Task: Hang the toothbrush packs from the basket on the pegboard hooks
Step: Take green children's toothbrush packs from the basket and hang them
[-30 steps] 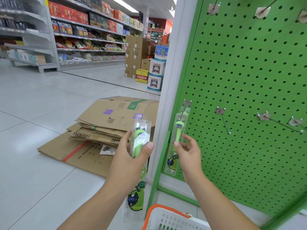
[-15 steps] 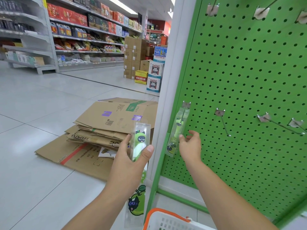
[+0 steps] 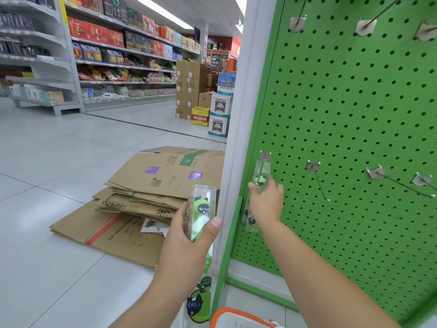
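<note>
clear toothbrush pack (image 3: 261, 176) on hook, green cartoon-headed brush inside.

Single head-worn view, facing forward-down, close to pegboard (image 3: 354, 138)

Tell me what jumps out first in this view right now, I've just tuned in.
The bright green pegboard fills the right side, with a clear toothbrush pack hanging on its leftmost lower hook; the right hand is on that pack. At centre, the left hand grips a second pack with a green cartoon character. Flattened cardboard boxes lie on the floor behind.
</note>
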